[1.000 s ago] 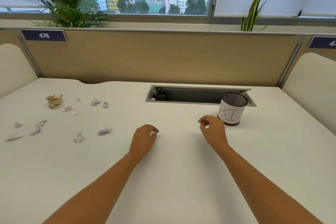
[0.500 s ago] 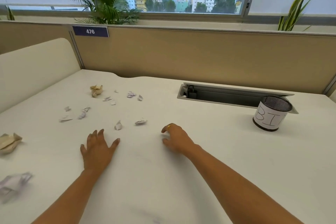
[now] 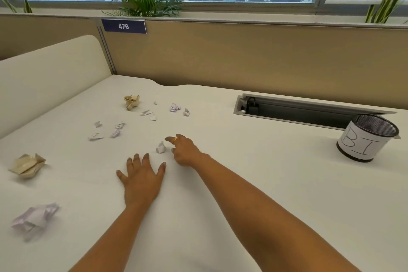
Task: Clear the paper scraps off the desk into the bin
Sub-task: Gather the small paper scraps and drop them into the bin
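White surface (image 3: 287, 150) lay under both my arms, with a tan partition behind it. A second before, both my hands had hovered half-curled close to the bin, and the litter had lain well off to their left. By this moment I had turned and carried them over to it.

My left hand (image 3: 142, 178) had come down flat on the surface, fingers spread, holding nothing. My right hand (image 3: 184, 150) had crossed to the nearest paper scrap (image 3: 161, 147), which sat just beside its curled forefinger and thumb and just beyond my left thumb. I could not tell whether the fingers had closed on it or only touched it. The two hands were near each other but apart.

More small scraps (image 3: 114, 132) lay beyond my left hand, with a tan wad (image 3: 132, 102) farther still. Another tan wad (image 3: 27, 165) and a lilac wad (image 3: 35, 219) lay well off to its left. The bin (image 3: 362, 148) now stood far to the right of my right hand, upright and open-topped.

I judged the clearing barely begun: a pick was at hand, and every piece would need a long carry rightward.
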A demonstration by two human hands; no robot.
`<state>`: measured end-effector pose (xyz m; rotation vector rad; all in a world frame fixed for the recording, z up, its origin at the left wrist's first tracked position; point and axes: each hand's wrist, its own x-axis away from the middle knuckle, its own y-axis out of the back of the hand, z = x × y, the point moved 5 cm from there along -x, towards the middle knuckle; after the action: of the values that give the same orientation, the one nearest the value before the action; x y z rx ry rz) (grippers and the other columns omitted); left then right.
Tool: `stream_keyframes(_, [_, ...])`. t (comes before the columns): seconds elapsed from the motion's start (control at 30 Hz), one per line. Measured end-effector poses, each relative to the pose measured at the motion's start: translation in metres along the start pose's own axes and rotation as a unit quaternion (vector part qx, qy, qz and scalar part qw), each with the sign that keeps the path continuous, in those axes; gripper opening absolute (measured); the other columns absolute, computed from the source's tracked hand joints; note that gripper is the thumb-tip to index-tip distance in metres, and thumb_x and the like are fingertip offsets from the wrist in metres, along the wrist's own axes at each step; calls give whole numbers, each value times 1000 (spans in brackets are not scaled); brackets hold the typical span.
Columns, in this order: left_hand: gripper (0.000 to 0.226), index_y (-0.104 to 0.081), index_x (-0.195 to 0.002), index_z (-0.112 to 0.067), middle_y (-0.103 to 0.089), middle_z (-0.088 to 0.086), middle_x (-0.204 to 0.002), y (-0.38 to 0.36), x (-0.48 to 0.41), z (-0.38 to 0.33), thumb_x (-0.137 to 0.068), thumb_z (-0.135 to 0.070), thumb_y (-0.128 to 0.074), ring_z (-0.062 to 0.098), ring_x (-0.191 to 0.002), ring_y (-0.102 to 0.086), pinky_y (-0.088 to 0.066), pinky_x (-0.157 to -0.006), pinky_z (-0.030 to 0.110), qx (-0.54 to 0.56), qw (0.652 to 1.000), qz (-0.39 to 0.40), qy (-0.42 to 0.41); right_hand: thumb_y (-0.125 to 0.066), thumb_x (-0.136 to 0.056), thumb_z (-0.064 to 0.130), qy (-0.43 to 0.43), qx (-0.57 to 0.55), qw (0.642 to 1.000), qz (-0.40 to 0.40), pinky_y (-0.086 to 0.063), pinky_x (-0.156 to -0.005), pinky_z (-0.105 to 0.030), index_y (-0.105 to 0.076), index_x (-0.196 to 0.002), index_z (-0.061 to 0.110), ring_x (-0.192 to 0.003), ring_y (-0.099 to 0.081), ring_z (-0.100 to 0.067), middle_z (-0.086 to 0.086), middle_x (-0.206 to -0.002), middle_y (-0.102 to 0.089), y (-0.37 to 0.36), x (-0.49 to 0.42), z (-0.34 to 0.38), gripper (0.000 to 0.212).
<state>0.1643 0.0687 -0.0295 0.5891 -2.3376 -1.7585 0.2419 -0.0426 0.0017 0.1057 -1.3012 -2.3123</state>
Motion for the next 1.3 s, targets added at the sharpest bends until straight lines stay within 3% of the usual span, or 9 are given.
stream_keyframes(0.2, [63, -30, -139, -13, -28, 14, -150, 0, 0, 0, -91, -53, -33, 29, -142, -17, -12, -112, 58, -19, 1000, -9, -5, -40, -96, 7, 75, 146, 985, 54, -31, -113, -43, -28, -146, 23, -141, -22, -31, -10, -156, -18, -19, -6, 27, 54])
stream_keyframes(0.43, [63, -29, -140, -12, -26, 15, -151, 3, 1, -1, -91, -52, -35, 29, -142, -16, -10, -112, 58, -12, 1000, -10, -6, -40, -95, 0, 105, 130, 985, -50, -47, -92, -37, -57, -121, 0, -111, -51, -30, -19, -119, -57, -12, 13, 21, 31])
stream_keyframes(0.53, [63, -28, -141, -13, -24, 14, -152, 4, 2, -1, -92, -52, -34, 29, -143, -14, -8, -113, 57, -3, 1000, 0, -3, -38, -94, -4, 89, 86, 990, -71, -41, -80, -36, -58, -96, 1, -90, -44, -24, -20, -100, -53, -9, 26, 8, 21])
stream_keyframes(0.6, [63, -26, -142, -14, -22, 14, -153, 3, 2, 0, -92, -52, -33, 29, -143, -12, -7, -114, 57, 4, 1000, 9, -4, -38, -93, -5, 80, 86, 990, -78, -35, -74, -34, -44, -79, 7, -84, -34, -20, -15, -87, -42, -7, 34, 0, 19])
stream_keyframes(0.87, [58, -27, -141, -17, -23, 8, -153, 3, 9, -12, -93, -49, -32, 26, -143, -13, -11, -114, 55, -5, 999, 39, -29, -39, -92, 0, -6, 76, 993, -95, -21, -68, -23, -42, -74, 8, -78, -33, -20, -5, -68, -31, 28, 67, -64, 20])
stream_keyframes(1.0, [55, -30, -140, -19, -27, 3, -152, -6, 25, -66, -93, -49, -33, 20, -142, -17, -13, -115, 51, 14, 990, 51, -128, -40, -95, 4, -70, 32, 989, -127, -25, -68, -19, -62, -94, -3, -91, -52, -28, -14, -89, -51, 53, 96, -100, 23])
stream_keyframes(1.1, [55, -29, -140, -19, -24, 3, -153, -20, 41, -111, -94, -49, -32, 19, -143, -15, -11, -115, 52, 11, 980, 75, -185, -42, -95, 4, -91, 15, 982, -163, -37, -90, -23, -64, -115, 2, -115, -56, -27, -15, -121, -62, 70, 125, -126, 29])
stream_keyframes(1.17, [55, -28, -140, -19, -23, 3, -153, -28, 51, -139, -94, -49, -32, 18, -143, -14, -11, -116, 52, 17, 970, 97, -222, -44, -95, 4, -104, 7, 975, -199, -39, -99, -25, -64, -116, 2, -115, -57, -27, -14, -122, -63, 84, 144, -142, 29])
stream_keyframes(1.3, [54, -29, -139, -19, -20, 3, -154, -41, 64, -192, -94, -47, -34, 17, -143, -12, -9, -116, 52, 39, 948, 141, -282, -51, -94, 7, -165, -26, 951, -260, -43, -98, -25, -64, -116, 2, -109, -61, -27, -15, -119, -66, 117, 175, -175, 26])
